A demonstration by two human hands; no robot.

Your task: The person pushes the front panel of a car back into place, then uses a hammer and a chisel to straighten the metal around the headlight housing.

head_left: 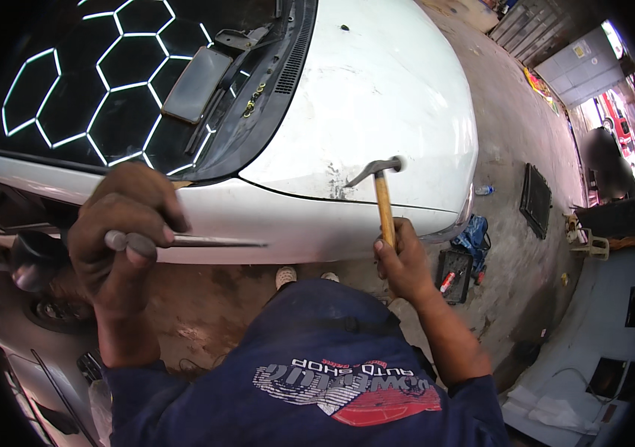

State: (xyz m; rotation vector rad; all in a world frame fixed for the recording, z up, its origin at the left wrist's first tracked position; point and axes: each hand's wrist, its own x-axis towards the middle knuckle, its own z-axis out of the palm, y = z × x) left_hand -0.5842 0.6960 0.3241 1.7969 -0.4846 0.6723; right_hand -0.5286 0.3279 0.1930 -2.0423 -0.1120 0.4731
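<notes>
My left hand [125,227] is closed round a slim steel punch [224,241], whose tapered tip points right over the white car's fender [317,223]. A rounded butt end sticks out by my thumb. My right hand [409,262] grips the wooden handle of a body hammer [385,205]. The hammer's metal head, a long curved pick on one side and a round face on the other, is above the edge of the white hood [388,89]. Dark scuffs [336,179] mark the hood near the pick. I cannot tell whether either tool touches the car.
A phone-like flat dark device [197,84] lies on the windshield, which reflects hexagonal lights. Yellow-green small rings [253,100] lie on the cowl. On the floor are a black tray [454,274], a blue bag [474,237] and a dark panel [535,201]. A grey car [42,350] stands behind on the left.
</notes>
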